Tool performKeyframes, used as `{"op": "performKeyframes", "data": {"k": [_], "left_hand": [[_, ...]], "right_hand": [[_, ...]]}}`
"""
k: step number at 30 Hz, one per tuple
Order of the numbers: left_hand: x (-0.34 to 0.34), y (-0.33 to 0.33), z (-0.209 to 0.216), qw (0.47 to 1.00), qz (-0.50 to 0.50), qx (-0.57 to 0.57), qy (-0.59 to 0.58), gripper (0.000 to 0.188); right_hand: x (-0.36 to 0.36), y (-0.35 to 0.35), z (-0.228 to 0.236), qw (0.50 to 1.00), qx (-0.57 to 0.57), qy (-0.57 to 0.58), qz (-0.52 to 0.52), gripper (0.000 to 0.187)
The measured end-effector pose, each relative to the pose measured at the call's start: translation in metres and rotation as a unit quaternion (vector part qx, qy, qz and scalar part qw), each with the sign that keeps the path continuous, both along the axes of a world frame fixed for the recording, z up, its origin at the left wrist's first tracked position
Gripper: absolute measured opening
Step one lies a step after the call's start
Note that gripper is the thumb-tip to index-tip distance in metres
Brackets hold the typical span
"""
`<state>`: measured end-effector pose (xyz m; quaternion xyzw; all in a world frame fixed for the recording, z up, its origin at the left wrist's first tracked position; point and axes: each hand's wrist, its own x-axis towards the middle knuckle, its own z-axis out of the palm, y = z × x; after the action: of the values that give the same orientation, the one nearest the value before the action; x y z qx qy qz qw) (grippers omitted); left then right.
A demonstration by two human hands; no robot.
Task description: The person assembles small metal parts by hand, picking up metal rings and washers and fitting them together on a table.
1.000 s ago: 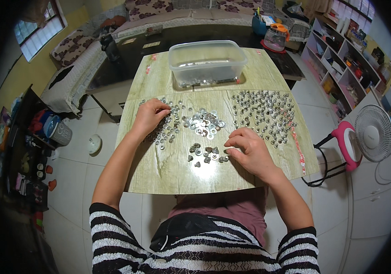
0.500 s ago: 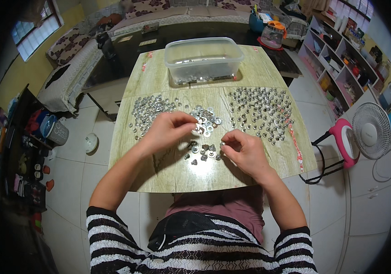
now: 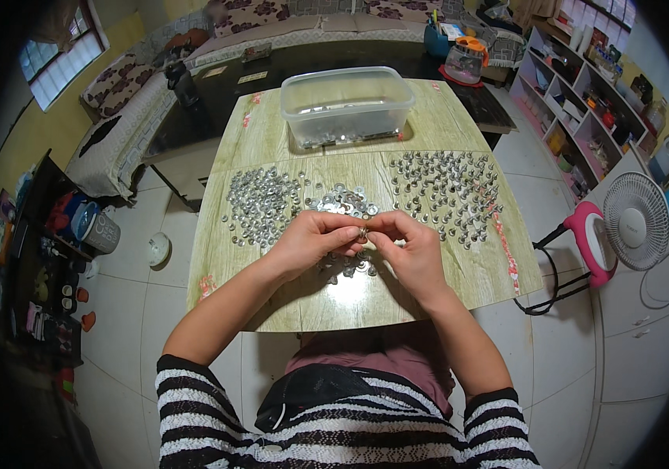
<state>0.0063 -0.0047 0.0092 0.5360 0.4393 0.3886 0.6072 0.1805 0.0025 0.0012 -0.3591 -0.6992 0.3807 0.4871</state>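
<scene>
My left hand (image 3: pixel 315 244) and my right hand (image 3: pixel 411 254) meet over the middle of the table, thumbs and forefingers pinched together. Between their fingertips is a small metal fastener (image 3: pixel 363 233), bolt-like but partly hidden. Just beyond the fingers lies a heap of flat washers (image 3: pixel 342 200). Beneath and nearer to me, partly covered by my hands, are several loose bolts (image 3: pixel 348 271). To the left spreads a pile of small silver nuts (image 3: pixel 260 205). On the right, many bolts (image 3: pixel 448 187) stand on their heads, shanks up.
A clear plastic tub (image 3: pixel 348 117) with metal pieces in its bottom stands at the far end of the wood-patterned table (image 3: pixel 303 309). Behind is a dark table (image 3: pixel 295 66) with a lidded jar (image 3: pixel 466 64). A fan (image 3: pixel 631 223) on a pink stool stands right.
My left hand has moved right and slightly nearer, away from the washers. My right hand has shifted a little left, and the fingertips now meet around the small fastener.
</scene>
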Motion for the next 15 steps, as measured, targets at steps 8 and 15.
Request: {"op": "performKeyframes", "data": {"k": [8,15], "left_hand": [[-0.0007,0.0005,0.0008,0.997,0.014,-0.043,-0.064,0.021],[0.0000,0.0026,-0.0064,1.000,0.015,0.010,0.008,0.021]], "right_hand": [[-0.0025,0.0012,0.0001,0.999,-0.044,0.009,-0.008,0.009],[-0.0051,0.0015,-0.0030,0.999,-0.036,-0.029,-0.023,0.009]]}}
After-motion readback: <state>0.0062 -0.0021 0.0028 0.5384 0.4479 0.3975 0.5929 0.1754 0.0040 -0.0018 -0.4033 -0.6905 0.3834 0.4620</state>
